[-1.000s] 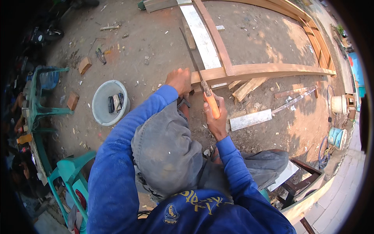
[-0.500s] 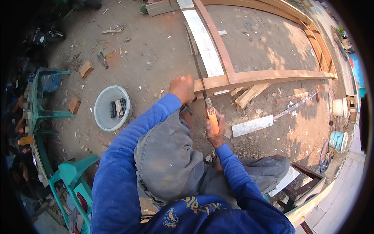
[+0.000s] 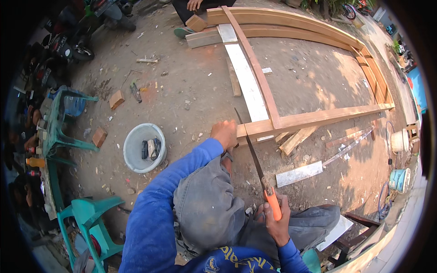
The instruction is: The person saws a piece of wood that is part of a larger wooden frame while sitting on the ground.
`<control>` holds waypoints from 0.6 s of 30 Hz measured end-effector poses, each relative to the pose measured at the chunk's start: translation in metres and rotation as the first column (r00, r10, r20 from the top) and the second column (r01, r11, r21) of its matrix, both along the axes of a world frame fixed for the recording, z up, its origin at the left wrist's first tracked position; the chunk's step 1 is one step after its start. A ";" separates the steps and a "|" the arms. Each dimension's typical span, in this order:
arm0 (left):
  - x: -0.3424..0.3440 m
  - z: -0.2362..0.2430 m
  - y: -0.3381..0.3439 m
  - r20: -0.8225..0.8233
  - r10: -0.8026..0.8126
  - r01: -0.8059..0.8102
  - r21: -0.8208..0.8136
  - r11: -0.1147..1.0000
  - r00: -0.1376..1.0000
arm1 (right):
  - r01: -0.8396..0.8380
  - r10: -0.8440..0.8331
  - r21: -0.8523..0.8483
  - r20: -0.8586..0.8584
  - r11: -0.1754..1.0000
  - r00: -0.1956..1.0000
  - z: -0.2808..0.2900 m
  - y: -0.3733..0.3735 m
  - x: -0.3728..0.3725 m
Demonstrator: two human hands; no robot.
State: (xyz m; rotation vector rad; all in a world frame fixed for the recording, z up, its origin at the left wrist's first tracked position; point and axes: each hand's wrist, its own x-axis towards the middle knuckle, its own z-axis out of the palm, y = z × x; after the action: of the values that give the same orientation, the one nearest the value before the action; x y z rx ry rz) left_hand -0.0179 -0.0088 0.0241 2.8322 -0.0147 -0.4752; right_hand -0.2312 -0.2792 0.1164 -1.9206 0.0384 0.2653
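Note:
My right hand (image 3: 278, 218) is closed round the orange handle of a handsaw (image 3: 256, 159). The saw's dark blade slants up and to the left, and crosses the wooden beam (image 3: 314, 117) near its left end. Wrapped over that end is my left hand (image 3: 224, 133), just left of the blade. The beam is part of a large wooden frame, and a reddish crosspiece (image 3: 253, 63) meets it a little right of the blade. A white board (image 3: 246, 82) lies along the crosspiece. Whether the teeth have bitten into the wood cannot be made out.
A grey basin (image 3: 133, 157) with dark tools stands on the dirt at left, near wooden blocks (image 3: 117, 99) and green plastic chairs (image 3: 93, 214). Offcuts (image 3: 298, 140) and a flat white board (image 3: 299, 174) lie at right. Another person's hand (image 3: 195, 5) shows at the far end.
My right hand has drawn the saw back toward me and slightly right, so more blade shows on my side of the beam. My left hand still holds the beam's end. The view has shifted.

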 end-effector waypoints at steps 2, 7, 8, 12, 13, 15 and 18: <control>-0.001 -0.005 -0.004 0.038 0.004 -0.002 -0.031 1.000 0.999 | 0.028 -0.029 0.005 0.093 1.000 0.995 0.012 -0.015 -0.033; 0.004 -0.008 -0.005 0.046 -0.003 0.004 -0.026 1.000 0.999 | -0.008 0.006 0.009 0.186 1.000 0.983 -0.027 0.027 0.050; -0.002 -0.009 0.001 0.037 0.005 -0.004 -0.025 1.000 0.999 | -0.019 0.014 0.022 0.239 1.000 0.971 -0.049 0.055 0.089; 0.002 -0.008 0.001 0.007 0.000 0.000 -0.058 0.998 1.000 | -0.003 0.003 0.002 0.290 1.000 0.957 -0.063 0.084 0.137; -0.002 -0.011 0.006 -0.004 0.002 -0.002 -0.043 0.999 1.000 | -0.027 0.024 0.010 0.249 1.000 0.968 -0.063 0.074 0.120; -0.002 -0.012 0.012 -0.001 0.012 -0.012 -0.031 0.999 1.000 | -0.024 0.027 -0.032 0.106 0.999 0.994 -0.044 0.039 0.063; 0.002 -0.006 -0.001 0.058 -0.014 0.017 -0.050 0.999 0.998 | 0.004 0.000 -0.038 0.096 0.999 0.995 -0.006 -0.012 -0.021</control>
State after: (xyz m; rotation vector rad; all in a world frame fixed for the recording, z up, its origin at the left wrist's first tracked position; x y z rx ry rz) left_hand -0.0159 -0.0094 0.0176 2.7973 -0.0592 -0.3910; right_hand -0.2523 -0.2909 0.1099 -1.9686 -0.0192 0.1716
